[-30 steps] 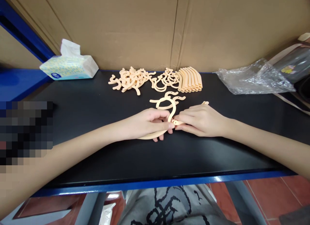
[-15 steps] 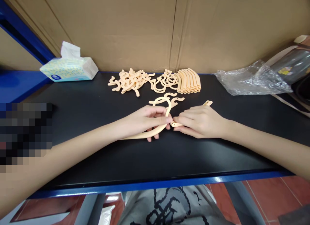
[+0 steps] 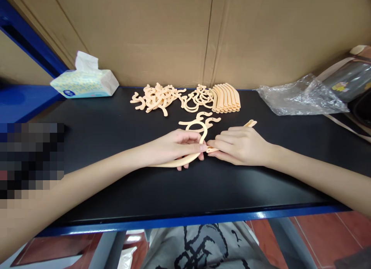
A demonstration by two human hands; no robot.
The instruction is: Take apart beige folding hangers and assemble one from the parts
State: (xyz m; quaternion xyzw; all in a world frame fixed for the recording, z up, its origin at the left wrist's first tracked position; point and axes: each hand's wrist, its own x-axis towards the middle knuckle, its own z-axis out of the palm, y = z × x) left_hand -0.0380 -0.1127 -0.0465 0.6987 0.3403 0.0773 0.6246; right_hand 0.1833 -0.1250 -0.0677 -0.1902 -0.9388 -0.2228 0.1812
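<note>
My left hand [image 3: 185, 144] is closed, thumb against fingers, on a cream plastic hanger hook [image 3: 204, 131]. The hook's round curve stands up above the fingers, and a long cream arm [image 3: 181, 161] runs out to the left below the hand. Fingers of my right hand [image 3: 242, 145] wrap round a cream hanger arm [image 3: 251, 123]. One end of this arm, with a small hole, meets the left thumb tip; the other pokes out past the knuckles. Whether the pieces are joined is hidden by the fingertips. Just behind lie loose hook-ended hanger arms [image 3: 213, 121] on the black tabletop [image 3: 174, 195].
Along the back are a heap of hook-ended arms [image 3: 158, 97], a small pile of hanger hooks [image 3: 191, 103] and a neat row of hollow arms [image 3: 227, 98]. A tissue pack [image 3: 87, 83] is at back left, a clear plastic bag [image 3: 301, 97] at back right. Cardboard [image 3: 139, 37] walls the rear.
Both hands stay nearly in place with the same pieces. The hook in my left hand has shifted slightly right, its thumb closer to the end of the right hand's arm piece.
</note>
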